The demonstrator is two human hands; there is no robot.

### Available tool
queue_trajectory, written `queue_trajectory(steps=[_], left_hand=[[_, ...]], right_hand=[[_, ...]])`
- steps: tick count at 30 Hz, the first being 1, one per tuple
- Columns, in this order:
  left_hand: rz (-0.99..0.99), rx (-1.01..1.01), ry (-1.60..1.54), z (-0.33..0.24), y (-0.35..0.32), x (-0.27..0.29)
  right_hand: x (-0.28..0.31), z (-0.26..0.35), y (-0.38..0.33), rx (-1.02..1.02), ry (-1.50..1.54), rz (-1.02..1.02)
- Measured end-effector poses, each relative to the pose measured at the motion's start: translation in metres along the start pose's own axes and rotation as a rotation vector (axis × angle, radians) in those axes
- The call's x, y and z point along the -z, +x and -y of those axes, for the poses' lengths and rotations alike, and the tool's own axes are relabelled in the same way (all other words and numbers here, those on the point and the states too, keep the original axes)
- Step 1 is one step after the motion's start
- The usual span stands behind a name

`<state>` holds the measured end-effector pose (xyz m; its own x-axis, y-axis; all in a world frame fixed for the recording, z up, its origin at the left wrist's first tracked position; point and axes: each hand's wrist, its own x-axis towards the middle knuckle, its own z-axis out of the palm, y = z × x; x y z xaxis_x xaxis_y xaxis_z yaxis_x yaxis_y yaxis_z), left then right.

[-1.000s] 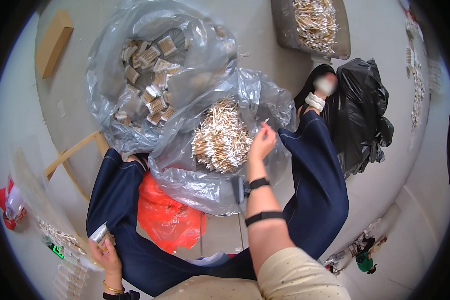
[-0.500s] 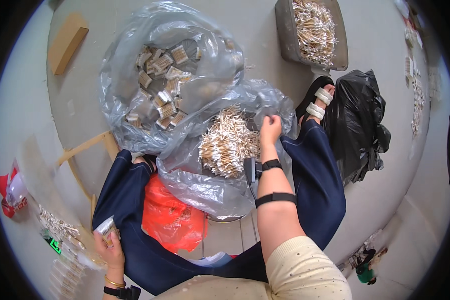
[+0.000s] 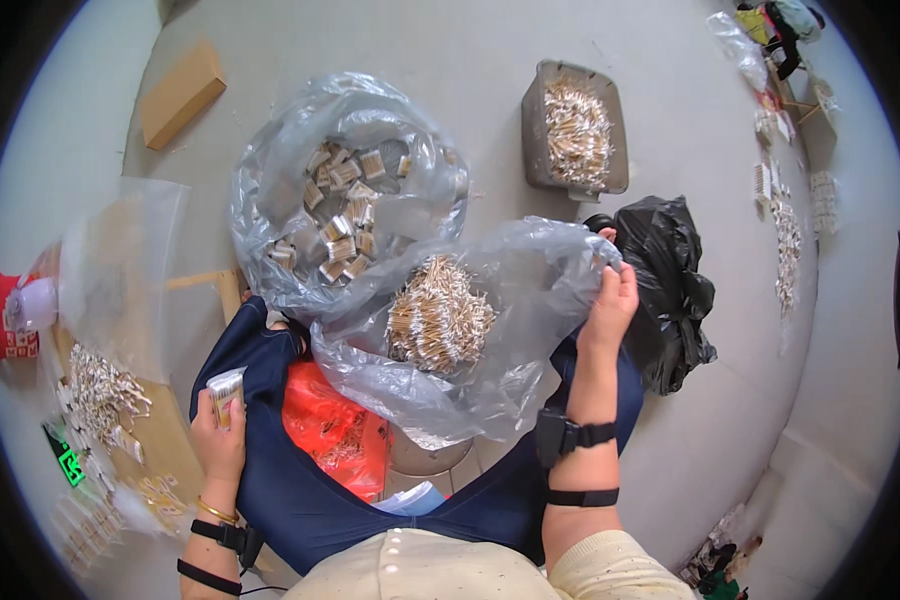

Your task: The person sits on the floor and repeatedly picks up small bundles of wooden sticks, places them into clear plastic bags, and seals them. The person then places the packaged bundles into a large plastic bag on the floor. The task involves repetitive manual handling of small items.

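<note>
My left hand, low at the left beside my knee, is closed around a small clear packet of cotton swabs. At the right, my right hand pinches the rim of a clear plastic bag and pulls it outward. A heap of loose cotton swabs lies inside this bag, between my knees. Just beyond it to the left, a second clear bag stands wide, holding several filled swab packets.
A grey bin of loose swabs stands at the far right, with a black plastic bag nearer. A red bag hangs below the heap. Loose swabs cover part of a low table at left. A cardboard box lies far left.
My right hand has moved right from beside the swab heap, drawing the bag's rim outward. The left hand still holds the packet, now slightly higher. The whole view has shifted.
</note>
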<state>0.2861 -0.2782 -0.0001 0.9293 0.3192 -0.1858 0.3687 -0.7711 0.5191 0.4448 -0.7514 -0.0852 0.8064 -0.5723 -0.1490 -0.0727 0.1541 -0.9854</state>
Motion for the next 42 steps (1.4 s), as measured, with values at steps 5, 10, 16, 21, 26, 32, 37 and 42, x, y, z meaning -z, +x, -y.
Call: queue_trajectory(steps=[5,10,16,21,26,32,37,42], left_hand=[[-0.087,-0.083,-0.043,0.011,-0.009,-0.001],[-0.091,-0.12,-0.071,0.018,-0.017,-0.001],[-0.099,-0.159,-0.067,0.021,-0.024,0.007],[0.031,-0.163,-0.321,0.0,-0.028,0.016],[0.26,-0.249,-0.127,-0.038,-0.05,0.044],[0.209,-0.102,-0.152,0.003,-0.049,0.033],[0.133,-0.021,-0.159,0.034,-0.04,0.018],[0.022,0.011,-0.164,0.044,-0.039,0.014]], right_hand=[[0.01,0.102,-0.021,0.201,-0.031,0.089],[0.024,0.125,-0.034,0.447,-0.868,0.089],[-0.017,0.113,-0.108,0.613,-0.806,0.399],[-0.016,-0.083,-0.179,0.271,-1.232,0.868],[0.011,-0.173,-0.266,-0.007,-1.634,1.367],[0.019,-0.257,-0.28,-1.336,-1.032,1.883],[-0.053,-0.169,-0.175,0.763,-1.288,1.031],[0.102,-0.195,-0.052,0.32,-2.318,1.064]])
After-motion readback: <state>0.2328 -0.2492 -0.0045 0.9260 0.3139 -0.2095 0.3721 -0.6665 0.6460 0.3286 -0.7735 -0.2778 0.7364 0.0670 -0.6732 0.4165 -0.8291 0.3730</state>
